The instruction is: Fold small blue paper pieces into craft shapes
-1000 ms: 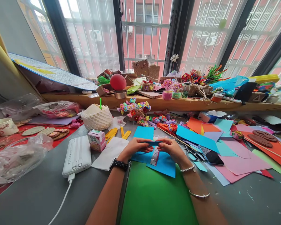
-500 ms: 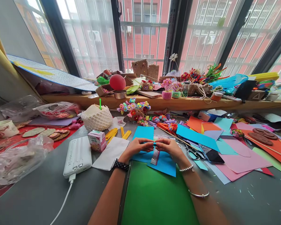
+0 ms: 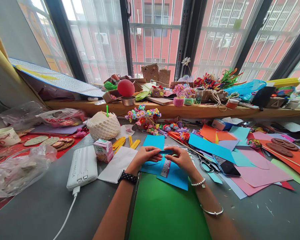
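Between my two hands is a narrow blue paper strip [image 3: 166,152], held level at the fingertips. My left hand [image 3: 145,156] pinches its left end, and my right hand [image 3: 182,159] grips the right end. Beneath them lie blue paper sheets [image 3: 176,180], partly covered by my fingers. A small patterned ruler [image 3: 166,168] rests on the blue paper, just below the strip. Part of the paper overlaps the top edge of a green mat [image 3: 170,206].
Scissors [image 3: 207,164] and a phone [image 3: 228,166] lie to the right, among coloured paper sheets [image 3: 262,171]. At left stand a white power bank [image 3: 82,168] with a cable, a small drink carton [image 3: 103,150] and a coconut [image 3: 103,126]. Folded yellow strips [image 3: 119,143] lie near a white napkin [image 3: 117,165].
The blue strip has turned so more of its length shows between my hands. My right-hand fingers have shifted slightly up and right. The ruler is less covered.
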{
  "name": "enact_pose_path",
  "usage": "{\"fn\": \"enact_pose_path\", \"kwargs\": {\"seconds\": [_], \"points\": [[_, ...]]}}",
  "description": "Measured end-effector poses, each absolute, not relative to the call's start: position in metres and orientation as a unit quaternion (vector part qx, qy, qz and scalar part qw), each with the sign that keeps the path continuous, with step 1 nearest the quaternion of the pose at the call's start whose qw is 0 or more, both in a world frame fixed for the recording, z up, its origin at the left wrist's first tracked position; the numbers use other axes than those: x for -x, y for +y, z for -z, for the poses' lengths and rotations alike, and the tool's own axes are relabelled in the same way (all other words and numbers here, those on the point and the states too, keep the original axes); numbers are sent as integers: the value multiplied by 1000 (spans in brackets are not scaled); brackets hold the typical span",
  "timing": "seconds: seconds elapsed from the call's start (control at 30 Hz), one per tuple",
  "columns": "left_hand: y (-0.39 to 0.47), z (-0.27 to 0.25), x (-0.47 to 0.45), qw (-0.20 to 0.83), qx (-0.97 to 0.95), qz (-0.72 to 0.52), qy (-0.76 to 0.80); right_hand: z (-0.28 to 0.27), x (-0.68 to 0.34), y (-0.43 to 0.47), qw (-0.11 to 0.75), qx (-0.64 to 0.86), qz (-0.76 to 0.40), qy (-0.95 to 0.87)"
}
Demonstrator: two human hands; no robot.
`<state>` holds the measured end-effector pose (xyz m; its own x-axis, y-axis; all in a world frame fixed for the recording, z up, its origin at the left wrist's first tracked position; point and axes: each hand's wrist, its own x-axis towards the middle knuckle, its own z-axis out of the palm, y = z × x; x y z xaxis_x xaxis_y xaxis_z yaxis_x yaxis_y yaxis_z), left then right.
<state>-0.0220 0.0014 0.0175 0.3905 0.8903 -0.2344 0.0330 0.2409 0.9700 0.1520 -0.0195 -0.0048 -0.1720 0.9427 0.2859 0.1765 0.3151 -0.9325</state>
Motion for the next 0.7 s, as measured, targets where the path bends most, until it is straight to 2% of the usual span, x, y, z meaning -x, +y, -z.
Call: {"fn": "enact_pose_path", "kwargs": {"seconds": [0.37, 0.53, 0.7], "points": [[4, -13, 22, 649, -526, -339, 432, 7, -151, -20, 491, 388, -445, -641], [4, -12, 21, 652, -538, -336, 415, 5, -152, -22, 471, 396, -401, -678], [2, -16, 23, 617, -575, -379, 380, 2, -152, -22, 501, 417, -382, -655]]}}
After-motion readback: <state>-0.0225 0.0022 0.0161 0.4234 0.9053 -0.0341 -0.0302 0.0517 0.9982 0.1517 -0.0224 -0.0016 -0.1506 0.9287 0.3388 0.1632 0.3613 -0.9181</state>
